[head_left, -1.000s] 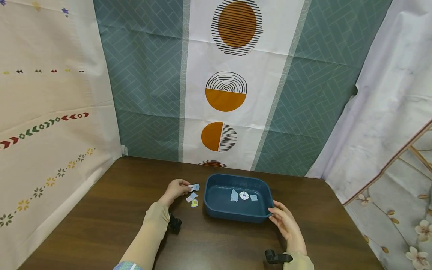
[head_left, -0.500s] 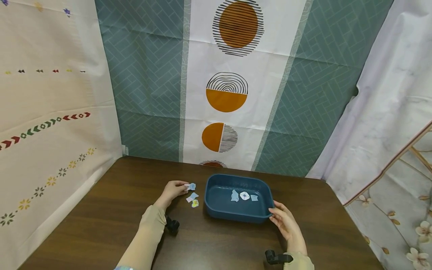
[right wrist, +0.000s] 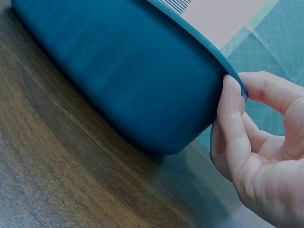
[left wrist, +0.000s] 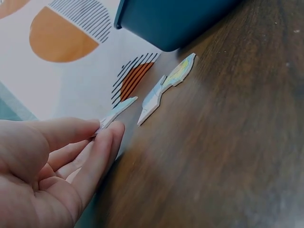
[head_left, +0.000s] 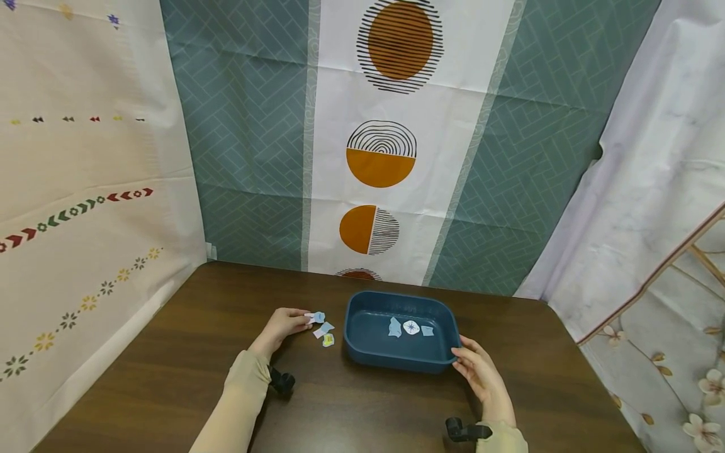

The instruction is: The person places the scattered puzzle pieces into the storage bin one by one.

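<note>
A curtained-off nook, building type unclear: patterned cloths [head_left: 438, 157] hang around three sides of a brown wood-grain worktop [head_left: 362, 409].

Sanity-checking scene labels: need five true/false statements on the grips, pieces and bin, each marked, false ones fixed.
1. The left grip pinches a blue-and-white piece. True.
2. A star-marked piece lies inside the blue bin. True.
3. The right grip is clear of the blue bin. False: it holds the rim.
4. Five pieces show inside the blue bin. False: three do.
5. The yellow-marked piece lies on the table. True.
</note>
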Available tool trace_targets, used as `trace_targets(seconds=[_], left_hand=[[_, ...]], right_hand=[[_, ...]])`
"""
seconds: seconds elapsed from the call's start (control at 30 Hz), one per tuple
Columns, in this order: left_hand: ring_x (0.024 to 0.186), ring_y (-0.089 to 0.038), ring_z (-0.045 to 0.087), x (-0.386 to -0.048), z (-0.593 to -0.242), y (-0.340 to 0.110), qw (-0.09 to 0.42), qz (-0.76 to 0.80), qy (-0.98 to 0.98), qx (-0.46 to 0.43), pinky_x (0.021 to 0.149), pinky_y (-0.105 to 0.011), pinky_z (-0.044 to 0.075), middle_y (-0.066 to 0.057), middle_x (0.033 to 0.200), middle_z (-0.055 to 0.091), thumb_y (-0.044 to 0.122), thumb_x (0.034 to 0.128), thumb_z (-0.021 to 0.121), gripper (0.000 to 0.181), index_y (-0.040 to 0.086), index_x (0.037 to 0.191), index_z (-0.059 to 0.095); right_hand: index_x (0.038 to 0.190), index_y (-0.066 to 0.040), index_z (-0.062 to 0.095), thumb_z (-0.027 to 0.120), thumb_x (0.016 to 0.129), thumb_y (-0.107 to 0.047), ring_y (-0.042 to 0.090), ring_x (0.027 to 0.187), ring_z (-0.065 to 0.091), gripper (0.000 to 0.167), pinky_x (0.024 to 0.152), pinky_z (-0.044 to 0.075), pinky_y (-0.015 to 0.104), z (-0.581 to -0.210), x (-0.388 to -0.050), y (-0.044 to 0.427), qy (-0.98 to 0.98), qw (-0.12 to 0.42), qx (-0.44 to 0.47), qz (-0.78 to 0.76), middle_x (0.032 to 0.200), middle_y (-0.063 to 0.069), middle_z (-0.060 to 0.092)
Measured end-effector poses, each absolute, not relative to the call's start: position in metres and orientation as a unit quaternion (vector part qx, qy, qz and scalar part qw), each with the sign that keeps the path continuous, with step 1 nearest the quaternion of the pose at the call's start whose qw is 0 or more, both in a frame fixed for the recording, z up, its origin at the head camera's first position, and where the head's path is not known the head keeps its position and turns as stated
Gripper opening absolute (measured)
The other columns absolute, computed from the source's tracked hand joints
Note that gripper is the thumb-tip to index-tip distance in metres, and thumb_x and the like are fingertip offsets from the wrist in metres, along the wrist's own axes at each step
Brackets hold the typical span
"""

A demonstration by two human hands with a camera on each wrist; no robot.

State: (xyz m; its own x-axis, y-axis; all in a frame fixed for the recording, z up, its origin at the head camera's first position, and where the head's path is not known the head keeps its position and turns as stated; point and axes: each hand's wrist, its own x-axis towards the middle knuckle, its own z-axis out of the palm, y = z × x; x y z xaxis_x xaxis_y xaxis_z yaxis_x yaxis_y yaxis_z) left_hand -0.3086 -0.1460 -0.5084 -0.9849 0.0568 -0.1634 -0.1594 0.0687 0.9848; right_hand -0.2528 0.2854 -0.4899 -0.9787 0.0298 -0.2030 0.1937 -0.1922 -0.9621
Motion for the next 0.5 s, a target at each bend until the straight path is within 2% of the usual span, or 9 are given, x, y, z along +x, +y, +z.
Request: trace_targets(seconds=[0.17,0.5], left_hand=[[0.081,-0.009,0.069,-0.302,-0.505,-0.149,0.085,0.675,0.732,-0.026,0.08,-0.025,0.057,-0.03,0.115,0.063,-0.001,0.0948,0.058,0.036,-0.02,0.126,0.053],[0.083,-0.009,0.07,-0.297,-0.488,-0.146,0.06,0.689,0.722,-0.004,0.081,-0.024,0.057,-0.025,0.116,0.066,0.002,0.0943,0.061,0.038,-0.017,0.127,0.055]], right_hand=[[0.13,0.0,0.046,0.053,0.094,0.001,0.002,0.064,0.055,0.036,0.066,0.052,0.014,-0.49,-0.253,0.286,0.631,0.054,0.087,-0.769,0.076,-0.006,0.06],[0.13,0.0,0.046,0.054,0.094,0.001,0.004,0.064,0.055,0.037,0.066,0.053,0.015,-0.49,-0.253,0.286,0.627,0.052,0.089,-0.772,0.078,-0.005,0.06]])
